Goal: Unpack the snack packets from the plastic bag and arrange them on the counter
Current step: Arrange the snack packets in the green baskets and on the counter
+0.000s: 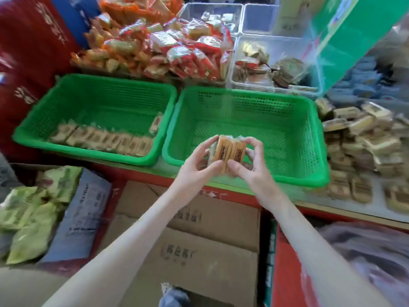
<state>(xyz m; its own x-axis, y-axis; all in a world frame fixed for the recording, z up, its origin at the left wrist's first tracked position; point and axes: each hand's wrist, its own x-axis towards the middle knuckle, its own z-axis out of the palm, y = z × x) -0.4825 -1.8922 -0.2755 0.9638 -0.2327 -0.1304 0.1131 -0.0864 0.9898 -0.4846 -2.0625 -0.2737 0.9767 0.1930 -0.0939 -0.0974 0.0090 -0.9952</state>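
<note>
Above the near edge of the right green basket (287,138), seen from the head camera, both hands hold a small stack of snack packets (228,155). Left hand (199,167) curls its fingers round the stack's left side, thumb underneath. Right hand (250,167) grips the right side likewise. Packets stand on edge, long axes running near to far, tilted slightly right. Beside it, the left green basket (95,103) holds a row of similar packets (104,140).
</note>
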